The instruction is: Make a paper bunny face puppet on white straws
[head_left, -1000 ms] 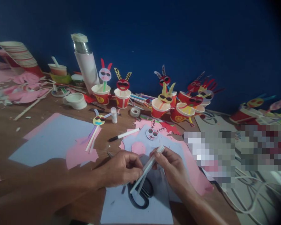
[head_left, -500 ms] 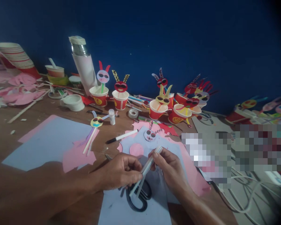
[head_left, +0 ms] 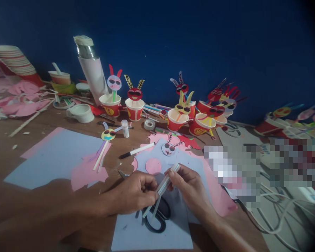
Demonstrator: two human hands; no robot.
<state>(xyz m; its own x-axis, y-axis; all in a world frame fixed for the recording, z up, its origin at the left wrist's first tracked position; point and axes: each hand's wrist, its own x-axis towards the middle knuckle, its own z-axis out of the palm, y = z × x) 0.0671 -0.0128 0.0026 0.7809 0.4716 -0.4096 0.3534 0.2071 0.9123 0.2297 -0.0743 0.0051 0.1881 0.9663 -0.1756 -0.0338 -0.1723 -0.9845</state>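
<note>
Between my hands is a small bundle of thin pale paper straws or strips [head_left: 163, 186], slanting up to the right. My right hand [head_left: 185, 180] pinches its upper end between thumb and fingers. Lower down, my left hand [head_left: 143, 192] closes its thumb and fingers on the bundle. Below them, black-handled scissors [head_left: 157, 225] lie on a pale sheet of paper [head_left: 131, 238], partly hidden by the hands. Just beyond my fingers are a pink paper circle [head_left: 153, 166] and a white paper face with feelers [head_left: 168, 149]. A white marker with a black cap [head_left: 138, 150] rests beside them.
Paper cups with paper bug faces, such as a red cup [head_left: 134, 111], line the back. A white flask [head_left: 93, 77] and stacked cups [head_left: 15, 63] stand at left. A yellow bug face with strips [head_left: 108, 134] lies on paper. Cables [head_left: 275, 210] run along the right.
My hands keep their hold on the bundle, and my left hand shifts very slightly. The whole view moves a little; the things on the table stay in place.
</note>
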